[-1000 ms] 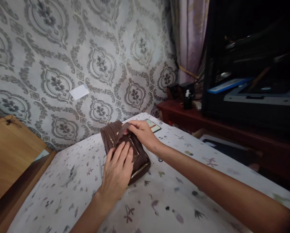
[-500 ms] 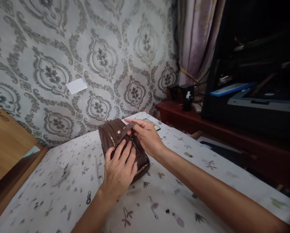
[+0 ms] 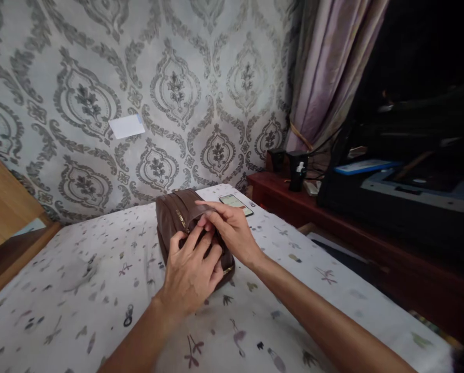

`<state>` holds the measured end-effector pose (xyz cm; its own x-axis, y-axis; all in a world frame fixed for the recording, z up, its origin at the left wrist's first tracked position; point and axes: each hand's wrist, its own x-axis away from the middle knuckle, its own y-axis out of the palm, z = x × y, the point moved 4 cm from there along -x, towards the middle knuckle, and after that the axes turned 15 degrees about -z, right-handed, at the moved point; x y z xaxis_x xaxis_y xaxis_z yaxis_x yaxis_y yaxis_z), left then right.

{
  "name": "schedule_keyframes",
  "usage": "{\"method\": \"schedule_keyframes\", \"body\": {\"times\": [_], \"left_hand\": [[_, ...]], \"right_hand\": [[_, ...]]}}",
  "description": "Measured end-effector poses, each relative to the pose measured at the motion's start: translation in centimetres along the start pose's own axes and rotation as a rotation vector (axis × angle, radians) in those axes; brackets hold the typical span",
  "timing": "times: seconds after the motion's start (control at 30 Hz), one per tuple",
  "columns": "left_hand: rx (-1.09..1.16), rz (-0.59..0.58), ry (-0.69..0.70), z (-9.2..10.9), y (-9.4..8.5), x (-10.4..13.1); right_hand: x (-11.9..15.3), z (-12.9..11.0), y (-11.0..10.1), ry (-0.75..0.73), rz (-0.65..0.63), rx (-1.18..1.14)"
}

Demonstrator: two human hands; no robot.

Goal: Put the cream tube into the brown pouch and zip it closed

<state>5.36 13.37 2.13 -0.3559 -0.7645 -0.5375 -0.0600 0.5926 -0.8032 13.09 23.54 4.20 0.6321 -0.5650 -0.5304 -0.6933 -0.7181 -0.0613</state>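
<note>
A brown leather bag (image 3: 168, 216) with gold-coloured zips rests on the bed, its near end toward me. My left hand (image 3: 193, 268) lies over its front, fingers bent against the leather, the index fingertip close to my right fingers. My right hand (image 3: 235, 229) comes from the right and pinches a brown flap or strap (image 3: 199, 209) of the bag between thumb and fingers. Both hands cover much of the front, so what lies under the left fingertips is hidden.
A phone (image 3: 237, 204) with a lit screen lies behind my right hand on the patterned bedsheet (image 3: 130, 290). To the right is a dark red wooden stand (image 3: 278, 190) with a small dropper bottle (image 3: 297, 176) and a large black screen (image 3: 403, 119). Wooden furniture (image 3: 10, 207) borders the left.
My right hand has lowered the strap, bringing its fingers against my left fingertips. The left fingers have bent more. The view has shifted slightly, and more of the phone shows.
</note>
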Motion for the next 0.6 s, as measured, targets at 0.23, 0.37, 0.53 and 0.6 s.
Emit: {"method": "schedule_keyframes", "body": {"times": [0.23,0.37,0.53,0.6], "left_hand": [[-0.041,0.108,0.073,-0.4,0.1,0.6],[-0.066,0.151,0.077,-0.5,-0.1,0.7],[-0.046,0.126,0.087,-0.5,0.2,0.8],[-0.037,0.115,0.082,-0.5,0.2,1.0]], "right_hand": [[0.9,0.4,-0.5,0.043,0.060,-0.086],[1.2,0.2,-0.3,0.069,0.057,-0.070],[1.2,0.0,-0.1,0.089,0.035,0.017],[1.3,0.0,-0.1,0.095,0.019,0.035]]}}
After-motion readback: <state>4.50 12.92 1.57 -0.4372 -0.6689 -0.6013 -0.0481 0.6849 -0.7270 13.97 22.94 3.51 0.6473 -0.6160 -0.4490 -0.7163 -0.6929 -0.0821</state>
